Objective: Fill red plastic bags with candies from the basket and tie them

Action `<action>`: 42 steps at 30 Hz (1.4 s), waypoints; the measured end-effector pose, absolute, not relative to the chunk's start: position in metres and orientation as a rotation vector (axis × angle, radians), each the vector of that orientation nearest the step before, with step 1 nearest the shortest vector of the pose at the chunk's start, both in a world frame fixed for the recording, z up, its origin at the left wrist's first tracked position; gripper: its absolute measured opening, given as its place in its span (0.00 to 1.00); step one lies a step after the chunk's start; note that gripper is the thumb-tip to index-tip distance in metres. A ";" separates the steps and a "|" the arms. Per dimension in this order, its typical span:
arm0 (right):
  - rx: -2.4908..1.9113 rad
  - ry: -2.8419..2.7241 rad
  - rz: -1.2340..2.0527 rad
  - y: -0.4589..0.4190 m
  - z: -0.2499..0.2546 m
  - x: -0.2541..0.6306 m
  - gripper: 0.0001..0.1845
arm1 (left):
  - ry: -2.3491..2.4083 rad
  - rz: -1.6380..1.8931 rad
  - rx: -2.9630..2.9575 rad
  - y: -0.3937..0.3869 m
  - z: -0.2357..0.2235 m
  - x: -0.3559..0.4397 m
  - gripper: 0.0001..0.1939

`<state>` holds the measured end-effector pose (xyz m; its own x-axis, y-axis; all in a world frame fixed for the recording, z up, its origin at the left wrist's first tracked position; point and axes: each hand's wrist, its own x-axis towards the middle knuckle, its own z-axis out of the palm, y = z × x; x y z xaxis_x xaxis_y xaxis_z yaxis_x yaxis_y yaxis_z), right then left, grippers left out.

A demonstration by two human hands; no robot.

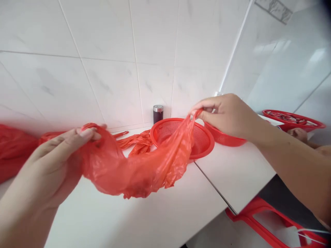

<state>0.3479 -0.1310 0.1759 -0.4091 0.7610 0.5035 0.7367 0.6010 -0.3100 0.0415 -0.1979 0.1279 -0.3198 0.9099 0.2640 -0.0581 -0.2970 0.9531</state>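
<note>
A thin red plastic bag (139, 174) hangs stretched between my two hands above the white table. My left hand (59, 155) pinches its gathered left end, thumb on top. At the other end, my right hand (219, 112) grips a twisted corner of the bag between thumb and fingers. The bag sags in the middle and partly covers the front of a red mesh basket (160, 129) standing behind it. More crumpled red plastic bags (141, 143) lie on the table to the left of the basket.
A dark tumbler with a silver lid (158, 113) stands by the tiled wall. A second red basket (227, 137) sits under my right forearm. Far right, another person's hand (297, 133) rests near a red tray (292, 119) of small pieces. A red plastic stool (258, 220) stands below the table edge.
</note>
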 end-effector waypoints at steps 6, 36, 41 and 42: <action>-0.992 -2.267 0.479 -0.118 0.184 0.327 0.10 | 1.055 1.558 1.183 -0.194 0.136 0.035 0.10; -1.161 -1.812 1.128 -0.134 -0.026 0.278 0.06 | 1.243 1.123 1.340 -0.182 0.117 0.018 0.16; -0.692 -1.908 0.924 -0.138 0.068 0.247 0.18 | 1.146 0.970 1.487 -0.180 0.120 0.033 0.21; -0.633 -1.914 0.933 -0.138 0.082 0.238 0.17 | 1.131 0.958 1.495 -0.179 0.121 0.035 0.21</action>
